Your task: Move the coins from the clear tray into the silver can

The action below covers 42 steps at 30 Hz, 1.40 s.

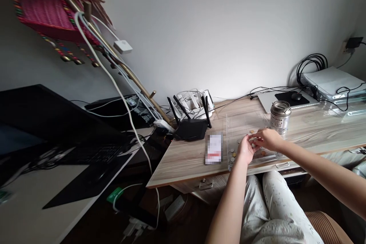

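My left hand [245, 149] is half curled above a clear plastic tray [233, 126] on the wooden desk. From the right, my right hand [268, 139] meets it, fingers bent and fingertips pressed together at the left hand's fingers. A small round coin [253, 145] shows between the two hands; what else they hold is hidden. Several coins lie in the tray, among them a silvery coin [232, 150], a yellowish coin [234, 154] and a copper-coloured coin [263, 153]. Just behind my right hand, a metal tin [280, 117] with a lid and label stands upright.
Left of the tray lies a phone [214, 148] with a blurred screen. Behind it stands a black router [191, 129] with upright antennas. A silver laptop [265, 101] carries a black mouse [296, 95]. A white cable [126, 101] hangs down from a slanted pole.
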Each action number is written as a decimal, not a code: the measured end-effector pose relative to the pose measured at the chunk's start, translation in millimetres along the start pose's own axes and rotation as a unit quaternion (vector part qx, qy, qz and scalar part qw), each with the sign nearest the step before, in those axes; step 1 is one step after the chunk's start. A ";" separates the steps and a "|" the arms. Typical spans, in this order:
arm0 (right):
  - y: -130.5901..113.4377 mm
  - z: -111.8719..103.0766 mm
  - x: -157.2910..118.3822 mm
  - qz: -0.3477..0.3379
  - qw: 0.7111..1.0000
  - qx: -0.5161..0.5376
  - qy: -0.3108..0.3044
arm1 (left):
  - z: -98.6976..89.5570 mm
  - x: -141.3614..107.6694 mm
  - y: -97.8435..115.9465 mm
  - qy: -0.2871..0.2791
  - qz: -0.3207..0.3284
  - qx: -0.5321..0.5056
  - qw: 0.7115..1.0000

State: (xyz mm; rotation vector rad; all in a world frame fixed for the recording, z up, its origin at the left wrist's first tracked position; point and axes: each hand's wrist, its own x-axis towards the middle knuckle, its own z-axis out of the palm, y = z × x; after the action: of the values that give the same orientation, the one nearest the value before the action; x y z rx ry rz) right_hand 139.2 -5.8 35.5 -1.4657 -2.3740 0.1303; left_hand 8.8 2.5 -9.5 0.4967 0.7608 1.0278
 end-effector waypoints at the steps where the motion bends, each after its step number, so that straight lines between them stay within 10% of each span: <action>1: -3.0 9.4 -2.7 0.001 1.000 0.008 0.003 | -0.3 0.6 -0.2 -0.001 0.001 -0.004 1.000; 5: 1.8 9.2 -0.8 0.036 0.998 0.025 0.038 | -1.2 -0.4 0.8 -0.018 -0.014 -0.002 1.000; 15: 87.2 -95.9 41.6 0.256 0.953 -0.097 0.129 | 1.2 -3.3 4.0 -0.004 -0.012 0.022 1.000; 22: 103.5 -94.3 39.1 0.292 0.949 -0.097 0.064 | -0.5 -1.3 3.5 0.000 -0.012 0.009 1.000; 26: 74.0 -90.2 32.5 0.231 0.953 -0.136 0.139 | -3.5 -0.4 1.9 -0.001 -0.001 -0.016 1.000; 31: 15.5 -29.7 15.0 0.033 0.999 -0.026 0.010 | -2.8 0.2 2.2 0.017 -0.003 -0.037 0.999; 36: -3.1 25.0 9.0 0.028 0.997 0.054 -0.041 | -1.6 2.1 2.2 0.034 -0.007 -0.035 0.999; 42: 15.7 -20.7 15.3 0.057 0.993 0.087 0.054 | -2.8 -1.1 1.4 -0.003 -0.012 -0.038 0.999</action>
State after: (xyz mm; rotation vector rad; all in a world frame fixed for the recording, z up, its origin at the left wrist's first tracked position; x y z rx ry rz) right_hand 153.3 12.8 54.6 -1.4861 -2.1349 0.2719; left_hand 5.6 2.2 -10.0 0.4233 0.7180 1.0280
